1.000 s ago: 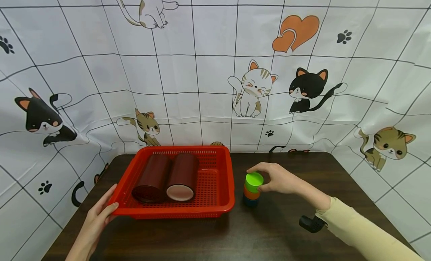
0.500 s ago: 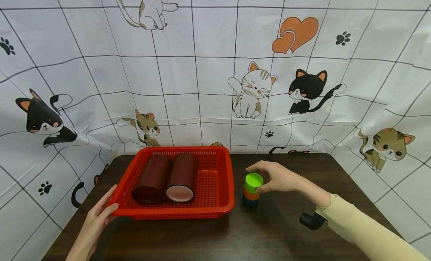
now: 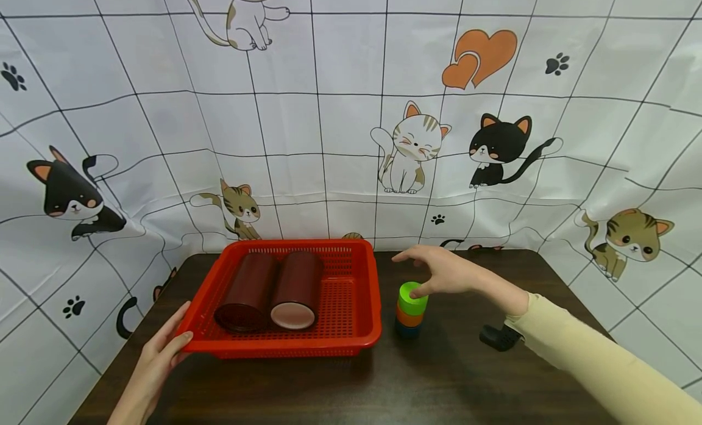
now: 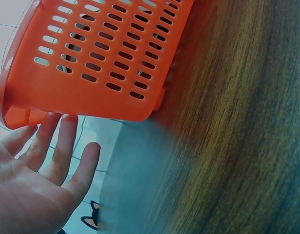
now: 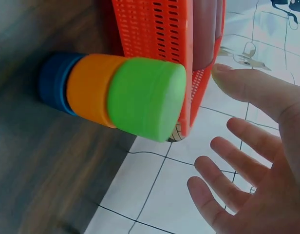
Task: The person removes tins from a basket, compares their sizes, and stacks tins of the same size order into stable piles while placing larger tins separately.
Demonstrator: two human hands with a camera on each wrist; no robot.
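Note:
A red plastic basket [image 3: 285, 342] with slotted walls stands on the table, left of centre. My left hand [image 3: 155, 359] grips its near left corner, thumb on the rim and fingers below it; fingertips meet its underside in the left wrist view. Right of the basket rises a stack of three cups: a green cup [image 5: 145, 97] on top, an orange cup [image 5: 93, 88] in the middle, a blue cup [image 5: 57, 80] at the bottom. My right hand [image 3: 446, 271] hovers just above, fingers spread and holding nothing. In the right wrist view its fingers are apart from the green cup.
Inside the basket lie two dark brown cylinders [image 3: 298, 282], side by side, one with a pale pinkish end. The dark wooden table [image 3: 439, 382] backs onto a white wall sheet [image 3: 345, 138] printed with cats. A black wrist device [image 3: 499, 338] hangs under the right sleeve.
My right hand has let go of the green cup and lifted up and slightly left, its fingers spreading. The stack stays upright. My left hand and the basket have not moved.

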